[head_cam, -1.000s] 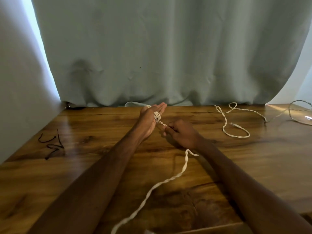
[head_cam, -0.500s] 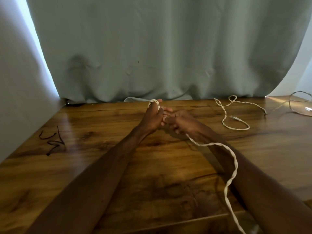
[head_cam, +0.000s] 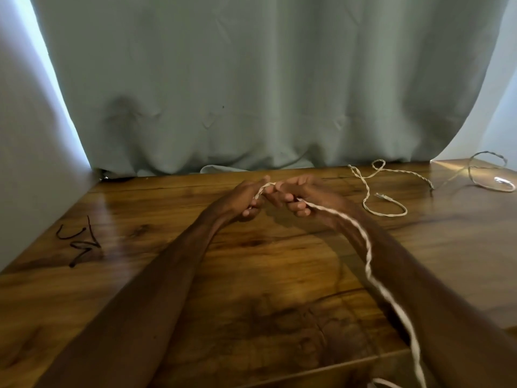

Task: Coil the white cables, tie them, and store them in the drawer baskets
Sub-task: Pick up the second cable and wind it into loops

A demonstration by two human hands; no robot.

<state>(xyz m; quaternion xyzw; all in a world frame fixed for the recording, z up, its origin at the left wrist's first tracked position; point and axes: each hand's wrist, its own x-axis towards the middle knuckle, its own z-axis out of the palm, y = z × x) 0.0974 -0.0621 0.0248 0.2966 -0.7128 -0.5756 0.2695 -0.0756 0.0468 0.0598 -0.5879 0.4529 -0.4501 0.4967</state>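
Swinging rightward since earlier, the white cable (head_cam: 366,247) is trailing along your right forearm; your left hand (head_cam: 243,198) and right hand (head_cam: 296,197) are pinching its coil above the tabletop (head_cam: 251,275); tying, storing and the second cable (head_cam: 366,189) are still waiting.

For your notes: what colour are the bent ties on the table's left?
The ties are black; head view.

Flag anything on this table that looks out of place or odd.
Nothing spilled or damaged. A loose white cable sprawls uncoiled on the table at far right, with another cable loop beyond it. Bent black ties lie scattered near the left edge. The held cable trails off the near edge.
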